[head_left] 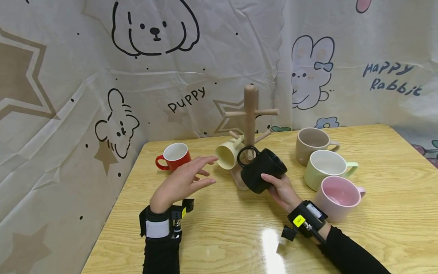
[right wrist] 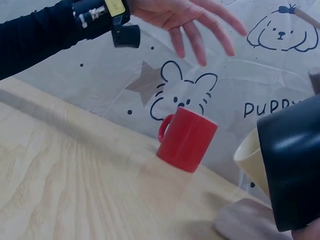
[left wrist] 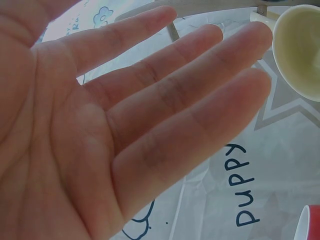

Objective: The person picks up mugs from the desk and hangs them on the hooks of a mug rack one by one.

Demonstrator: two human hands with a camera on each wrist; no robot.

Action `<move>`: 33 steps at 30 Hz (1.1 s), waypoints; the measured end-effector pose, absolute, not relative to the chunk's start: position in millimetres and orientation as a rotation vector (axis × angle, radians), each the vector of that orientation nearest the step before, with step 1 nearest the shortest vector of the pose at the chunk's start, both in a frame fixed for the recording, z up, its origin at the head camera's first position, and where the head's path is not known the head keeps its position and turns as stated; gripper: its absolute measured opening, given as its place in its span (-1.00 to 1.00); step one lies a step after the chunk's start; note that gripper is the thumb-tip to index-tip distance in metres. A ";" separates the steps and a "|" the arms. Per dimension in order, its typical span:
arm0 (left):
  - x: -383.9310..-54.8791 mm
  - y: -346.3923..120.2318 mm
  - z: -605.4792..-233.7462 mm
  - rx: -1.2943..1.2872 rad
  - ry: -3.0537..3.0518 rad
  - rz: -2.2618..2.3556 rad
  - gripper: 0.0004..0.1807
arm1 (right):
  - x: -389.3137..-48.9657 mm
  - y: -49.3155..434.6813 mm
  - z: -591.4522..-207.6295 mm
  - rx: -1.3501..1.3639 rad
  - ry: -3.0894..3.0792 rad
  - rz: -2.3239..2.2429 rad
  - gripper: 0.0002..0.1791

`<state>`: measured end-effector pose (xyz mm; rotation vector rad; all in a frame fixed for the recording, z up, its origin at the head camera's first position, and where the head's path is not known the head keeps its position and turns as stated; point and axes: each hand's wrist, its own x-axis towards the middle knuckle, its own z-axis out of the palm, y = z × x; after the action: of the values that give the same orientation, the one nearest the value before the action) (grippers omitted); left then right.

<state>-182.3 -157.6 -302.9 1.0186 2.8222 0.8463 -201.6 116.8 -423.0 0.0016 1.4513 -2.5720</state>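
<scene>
My right hand (head_left: 282, 192) grips a black mug (head_left: 256, 175) by its body, tilted, with its mouth to the right and its handle toward the wooden mug tree (head_left: 250, 123). In the head view, the end of a low front peg (head_left: 250, 154) shows inside the handle's loop. A pale yellow mug (head_left: 226, 155) hangs tilted on the tree's left side, its handle up by a lower peg. My left hand (head_left: 186, 180) is held in the air left of the yellow mug, fingers extended and palm bare in the left wrist view (left wrist: 125, 125).
A red mug (head_left: 175, 156) stands upright at the back left, partly behind my left hand. On the right, a taupe mug (head_left: 306, 146), a pale green mug (head_left: 316, 173) and a pink mug (head_left: 335, 205) stand in a row. A printed cloth (head_left: 205, 45) hangs behind the wooden table (head_left: 219, 243).
</scene>
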 end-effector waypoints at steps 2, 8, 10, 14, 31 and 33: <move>-182.4 -157.3 -302.9 1.019 2.820 0.845 -0.40 | -202.0 114.6 -426.8 0.007 1.453 -2.576 -0.61; -182.6 -156.3 -303.5 1.034 2.821 0.840 -0.40 | -202.0 109.9 -435.9 0.022 1.422 -2.589 -0.61; -182.6 -156.4 -303.5 1.033 2.822 0.835 -0.41 | -202.4 108.3 -437.6 0.030 1.406 -2.597 -0.59; -182.3 -156.1 -303.4 1.032 2.819 0.830 -0.41 | -202.4 105.6 -440.6 0.064 1.355 -2.609 -0.52; -182.0 -154.4 -304.6 1.037 2.819 0.798 -0.42 | -202.6 105.4 -448.0 0.067 1.324 -2.592 -0.43; -182.0 -153.9 -304.5 1.035 2.818 0.799 -0.42 | -202.1 105.6 -448.0 0.071 1.325 -2.597 -0.42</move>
<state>-182.0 -153.9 -304.5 1.0346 2.8178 0.7994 -202.1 105.6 -448.0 0.0711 1.3254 -2.5967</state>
